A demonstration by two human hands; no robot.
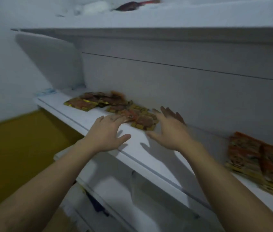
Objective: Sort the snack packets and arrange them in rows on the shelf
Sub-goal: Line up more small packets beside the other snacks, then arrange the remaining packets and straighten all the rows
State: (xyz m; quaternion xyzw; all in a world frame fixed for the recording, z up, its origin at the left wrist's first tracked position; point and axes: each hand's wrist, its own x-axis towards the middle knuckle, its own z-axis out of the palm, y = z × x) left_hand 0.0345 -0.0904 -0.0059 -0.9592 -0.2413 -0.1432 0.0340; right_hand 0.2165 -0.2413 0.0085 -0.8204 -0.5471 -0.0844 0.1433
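Middle pile: a loose pile of snack packets point(140, 118) lies on the white shelf point(157, 158), near the back panel. The packets are brown, orange and gold, they overlap each other and are not in a row.
Left hand point(105, 133): it lies flat on the shelf at the near left side of the middle pile. The fingers are stretched and a little apart, and the fingertips point(119, 118) reach the edge of an orange packet (the picture is blurred here, so the contact is not fully sure). It grips nothing.
Right hand point(169, 129): it is at the right side of the same pile, palm turned to the pile, fingers straight and spread. It holds nothing, and I cannot tell if it touches a packet.
Left pile: more snack packets point(90, 101) lie further left on the same shelf, also overlapping, a little apart from the middle pile.
Right group: orange and gold packets point(258, 158) lie side by side at the right end of the shelf, well apart from both hands.
Back panel point(182, 84): grey-white, with one thin dark line across it.
Upper shelf point(149, 33): white, above the hands. One dark red packet point(132, 6) lies on top of it.
Lower left: a yellow-brown surface point(15, 139) is below the shelf.
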